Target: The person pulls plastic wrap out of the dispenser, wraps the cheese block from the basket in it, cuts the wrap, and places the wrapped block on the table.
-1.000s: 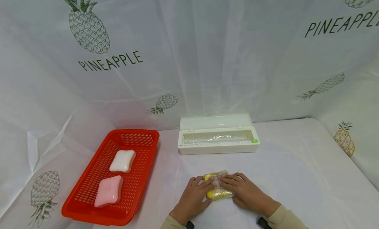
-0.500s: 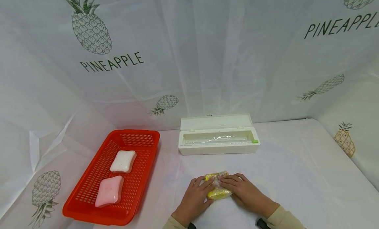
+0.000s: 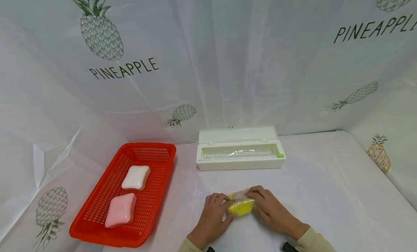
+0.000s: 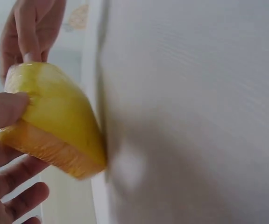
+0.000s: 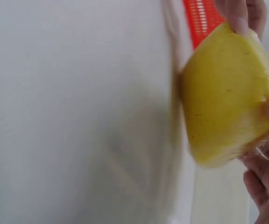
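Note:
A yellow sponge (image 3: pixel 241 207) wrapped in clear plastic film is tilted up between both hands. Small dark pores dot its yellow face in the right wrist view, and an orange-tinted edge shows on the sponge (image 4: pixel 62 123) in the left wrist view. The left hand (image 3: pixel 212 218) grips one end, thumb on one face and fingers on the other. At the opposite end the right hand (image 3: pixel 274 213) pinches it with thumb and fingers. Crinkled film shows along the sponge's far side. Each hand partly covers its end.
Behind the hands stands a long white cling film dispenser box (image 3: pixel 241 165), its lid (image 3: pixel 238 134) raised and film inside. To the left lies a red perforated basket (image 3: pixel 147 215) holding a white sponge (image 3: pixel 135 177) and a pink sponge (image 3: pixel 120 209). A pineapple-print sheet (image 3: pixel 228 63) hangs behind.
The wrapped sponge lay flat with fingers resting on top; now it is tipped up, showing its plain yellow face. Both hands have shifted from pressing on it to gripping its ends.

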{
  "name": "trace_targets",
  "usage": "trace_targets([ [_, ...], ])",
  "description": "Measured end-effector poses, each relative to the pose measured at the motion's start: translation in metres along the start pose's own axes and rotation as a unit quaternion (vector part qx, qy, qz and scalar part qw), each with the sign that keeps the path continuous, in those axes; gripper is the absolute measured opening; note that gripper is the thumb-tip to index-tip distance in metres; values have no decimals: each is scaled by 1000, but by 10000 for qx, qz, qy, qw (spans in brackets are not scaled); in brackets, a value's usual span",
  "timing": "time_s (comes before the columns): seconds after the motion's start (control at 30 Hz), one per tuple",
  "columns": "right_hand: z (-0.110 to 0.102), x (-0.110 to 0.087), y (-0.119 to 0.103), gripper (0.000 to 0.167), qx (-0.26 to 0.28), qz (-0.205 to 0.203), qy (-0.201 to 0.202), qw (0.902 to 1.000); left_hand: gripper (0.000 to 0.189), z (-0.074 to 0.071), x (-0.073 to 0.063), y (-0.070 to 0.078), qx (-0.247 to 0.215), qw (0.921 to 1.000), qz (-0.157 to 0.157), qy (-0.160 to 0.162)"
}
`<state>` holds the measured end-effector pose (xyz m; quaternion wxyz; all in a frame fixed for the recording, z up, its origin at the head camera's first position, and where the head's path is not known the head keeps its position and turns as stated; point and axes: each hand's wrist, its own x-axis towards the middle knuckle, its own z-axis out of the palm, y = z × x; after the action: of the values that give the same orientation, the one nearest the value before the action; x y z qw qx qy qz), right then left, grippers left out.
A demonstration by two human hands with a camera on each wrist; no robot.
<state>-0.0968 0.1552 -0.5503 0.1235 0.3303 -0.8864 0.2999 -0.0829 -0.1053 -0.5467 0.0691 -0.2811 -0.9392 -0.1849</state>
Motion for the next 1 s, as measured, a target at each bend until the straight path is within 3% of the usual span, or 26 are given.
trace_targets([
  [0.13,-3,6,-6,41,219,460,243,9984,40,-5,1,2,-1049,9936,-392,-150],
  [0.23,-4,12,-11,39,296,833,378,9954,43,-6,1,3,-1929,9773,-809,-351],
  [0.33,-3,19,-14,30,411,1274,291,9906,40,-6,0,4,-2380,9636,-1091,-536],
  [0.47,1,28,-13,19,712,1766,-8,9817,35,-4,0,2,-2496,9563,-1353,-694],
  [0.57,4,30,-10,24,837,1767,-138,9806,33,-3,1,1,-2478,9540,-1542,-686],
  [0.8,8,19,-8,43,398,1462,-316,9880,23,3,2,-5,-1889,9696,-1520,-332],
  [1.0,10,5,-8,64,-35,1598,-386,9864,33,5,0,-9,-1845,9653,-1785,-477],
])
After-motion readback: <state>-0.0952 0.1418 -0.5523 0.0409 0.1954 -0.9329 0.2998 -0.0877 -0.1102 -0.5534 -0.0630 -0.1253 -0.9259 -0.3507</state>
